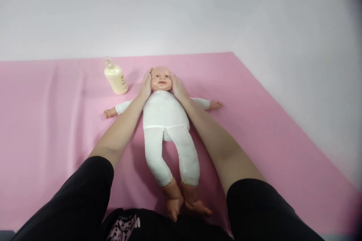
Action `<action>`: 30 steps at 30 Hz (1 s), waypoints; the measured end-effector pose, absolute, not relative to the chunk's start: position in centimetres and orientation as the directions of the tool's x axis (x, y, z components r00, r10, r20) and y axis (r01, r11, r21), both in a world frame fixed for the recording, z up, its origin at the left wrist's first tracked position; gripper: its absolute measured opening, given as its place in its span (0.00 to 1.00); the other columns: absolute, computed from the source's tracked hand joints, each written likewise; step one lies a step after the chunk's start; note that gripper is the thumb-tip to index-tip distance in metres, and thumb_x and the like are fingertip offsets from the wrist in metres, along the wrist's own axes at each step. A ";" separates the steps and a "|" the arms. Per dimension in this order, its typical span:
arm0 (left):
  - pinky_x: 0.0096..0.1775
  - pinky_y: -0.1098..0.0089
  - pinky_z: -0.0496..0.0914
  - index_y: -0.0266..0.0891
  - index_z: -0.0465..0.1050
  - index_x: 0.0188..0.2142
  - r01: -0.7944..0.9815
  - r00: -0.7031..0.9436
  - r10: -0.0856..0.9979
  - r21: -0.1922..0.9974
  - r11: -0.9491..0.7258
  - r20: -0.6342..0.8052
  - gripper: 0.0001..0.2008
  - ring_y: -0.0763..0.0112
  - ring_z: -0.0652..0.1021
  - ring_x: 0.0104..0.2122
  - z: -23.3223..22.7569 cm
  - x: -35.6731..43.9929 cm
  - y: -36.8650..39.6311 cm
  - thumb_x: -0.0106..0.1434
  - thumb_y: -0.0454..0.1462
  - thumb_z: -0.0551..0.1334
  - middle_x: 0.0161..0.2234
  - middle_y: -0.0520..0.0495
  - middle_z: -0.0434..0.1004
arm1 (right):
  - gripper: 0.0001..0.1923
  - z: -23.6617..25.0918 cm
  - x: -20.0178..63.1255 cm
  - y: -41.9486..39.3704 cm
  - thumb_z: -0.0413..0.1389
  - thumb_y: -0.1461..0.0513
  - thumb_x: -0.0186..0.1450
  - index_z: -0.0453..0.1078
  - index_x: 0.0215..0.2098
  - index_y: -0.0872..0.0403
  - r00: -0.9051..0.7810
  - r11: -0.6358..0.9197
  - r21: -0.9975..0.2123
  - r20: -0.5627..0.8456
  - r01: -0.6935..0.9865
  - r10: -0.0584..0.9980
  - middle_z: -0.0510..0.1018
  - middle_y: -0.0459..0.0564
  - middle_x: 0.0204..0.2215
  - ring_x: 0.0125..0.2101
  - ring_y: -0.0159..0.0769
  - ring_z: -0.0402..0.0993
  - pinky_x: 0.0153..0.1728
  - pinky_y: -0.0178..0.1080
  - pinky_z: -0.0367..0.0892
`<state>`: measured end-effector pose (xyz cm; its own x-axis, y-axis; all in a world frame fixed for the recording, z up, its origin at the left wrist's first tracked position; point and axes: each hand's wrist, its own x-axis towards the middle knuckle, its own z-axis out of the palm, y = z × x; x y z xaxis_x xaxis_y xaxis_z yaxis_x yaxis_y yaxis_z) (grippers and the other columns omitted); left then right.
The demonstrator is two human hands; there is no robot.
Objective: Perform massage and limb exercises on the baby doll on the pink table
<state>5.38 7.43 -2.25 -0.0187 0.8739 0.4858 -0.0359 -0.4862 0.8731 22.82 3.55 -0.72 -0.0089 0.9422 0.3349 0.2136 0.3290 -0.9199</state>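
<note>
A baby doll (166, 111) in a white cloth top and trousers lies on its back, head away from me and feet towards me. My left hand (146, 84) rests flat along the left side of the doll's head, fingers stretched out. Against the other side of the head lies my right hand (178, 86), also with straight fingers. The head sits between both palms. The doll's arms spread out to either side, partly hidden behind my forearms. A pump bottle (116, 78) of pale yellow liquid stands to the left of my left hand.
A pink sheet (249, 120) covers the surface under the doll, with folds on the left. Its far edge and slanting right edge meet a pale grey area (181, 15). The doll's feet (175, 203) reach close to my black shirt.
</note>
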 end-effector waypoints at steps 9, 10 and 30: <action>0.70 0.54 0.59 0.44 0.69 0.60 0.047 -0.062 0.860 0.862 -0.505 0.507 0.39 0.56 0.68 0.68 -1.9 5.1 7.1 0.66 0.68 0.50 0.66 0.38 0.68 | 0.48 0.9 22.5 2.0 0.43 0.31 0.65 0.60 0.69 0.52 -0.005 0.284 -0.938 0.288 0.200 0.957 0.66 0.56 0.70 0.71 0.43 0.59 0.73 0.50 0.52; 0.70 0.54 0.58 0.43 0.68 0.60 0.083 -0.073 0.843 0.846 -0.527 0.533 0.38 0.57 0.68 0.67 -1.7 5.0 6.7 0.67 0.68 0.49 0.65 0.38 0.68 | 0.49 1.0 22.6 1.8 0.45 0.30 0.64 0.57 0.71 0.51 -0.010 0.283 -0.935 0.287 0.214 0.958 0.62 0.54 0.72 0.73 0.42 0.55 0.74 0.50 0.49; 0.70 0.47 0.54 0.43 0.59 0.67 0.283 0.267 0.625 0.560 -0.778 0.734 0.50 0.44 0.63 0.69 0.6 4.0 4.3 0.55 0.66 0.68 0.68 0.31 0.61 | 0.59 2.1 22.9 0.6 0.56 0.30 0.58 0.46 0.76 0.49 -0.177 0.469 -0.828 0.435 0.307 0.883 0.51 0.55 0.76 0.76 0.49 0.46 0.76 0.53 0.42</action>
<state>3.98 4.28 0.59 0.2669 0.6251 0.7335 0.2828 -0.7784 0.5605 22.94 0.55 2.05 -0.1767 0.8830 0.4349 0.3071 0.4693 -0.8279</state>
